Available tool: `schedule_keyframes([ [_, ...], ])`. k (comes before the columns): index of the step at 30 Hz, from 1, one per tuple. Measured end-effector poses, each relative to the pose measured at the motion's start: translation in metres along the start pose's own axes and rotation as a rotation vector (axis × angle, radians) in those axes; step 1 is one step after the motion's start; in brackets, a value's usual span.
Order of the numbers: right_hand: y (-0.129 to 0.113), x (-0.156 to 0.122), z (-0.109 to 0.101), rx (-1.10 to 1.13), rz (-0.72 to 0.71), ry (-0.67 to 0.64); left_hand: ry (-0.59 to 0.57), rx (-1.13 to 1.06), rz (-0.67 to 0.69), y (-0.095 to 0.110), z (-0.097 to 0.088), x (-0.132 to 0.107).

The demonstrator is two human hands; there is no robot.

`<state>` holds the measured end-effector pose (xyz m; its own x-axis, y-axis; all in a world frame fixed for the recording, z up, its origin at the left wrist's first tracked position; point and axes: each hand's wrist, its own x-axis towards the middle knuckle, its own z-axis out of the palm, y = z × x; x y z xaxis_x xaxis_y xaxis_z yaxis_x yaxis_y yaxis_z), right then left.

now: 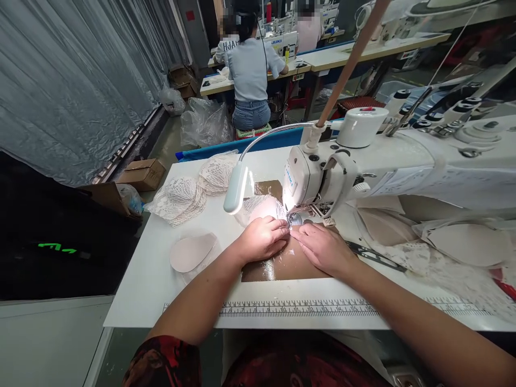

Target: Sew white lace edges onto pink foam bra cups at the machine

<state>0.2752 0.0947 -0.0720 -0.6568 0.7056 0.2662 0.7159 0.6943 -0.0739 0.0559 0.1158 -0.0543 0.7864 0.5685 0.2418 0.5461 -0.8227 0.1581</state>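
A white sewing table (161,279) fills the near part of the room, with a printed ruler strip (298,309) running along its front edge and a brown panel (282,266) set into the top under the work. Both hands lie flat on that panel just in front of the needle: the left hand (262,236) has its fingers drawn together and pinches the edge of a lace piece (260,207) right at the presser foot, while the right hand (322,247) rests palm-down just beside it, fingers extended and close together, pressing the cloth to the table. The lace piece sits under the glare of a gooseneck lamp (236,188) that bends out from the white sewing machine (363,161) on the right. To the left of the hands lies a single pale foam cup (191,252), and farther back a stack of lace cups (189,196) spreads across the table. More pale cups and lace (459,244) are heaped under the machine's arm on the right, near dark scissors (374,257). Grey plastic sheeting (72,80) hangs along the left wall, with cardboard boxes (141,173) on the floor below it. Farther back a person in a light top (250,70) sits with their back to us at another row of machines.
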Motion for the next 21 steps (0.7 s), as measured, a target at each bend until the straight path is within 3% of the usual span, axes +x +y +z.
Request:
schedule_keyframes([
  [8,-0.0022,0.0035,-0.0005,-0.028,0.064,-0.03,0.025,-0.001,-0.041,-0.0019,0.0081,0.0034],
  [21,0.0001,0.0061,-0.0027,0.057,0.149,-0.022,0.056,0.049,-0.256,-0.0048,0.0079,0.0068],
])
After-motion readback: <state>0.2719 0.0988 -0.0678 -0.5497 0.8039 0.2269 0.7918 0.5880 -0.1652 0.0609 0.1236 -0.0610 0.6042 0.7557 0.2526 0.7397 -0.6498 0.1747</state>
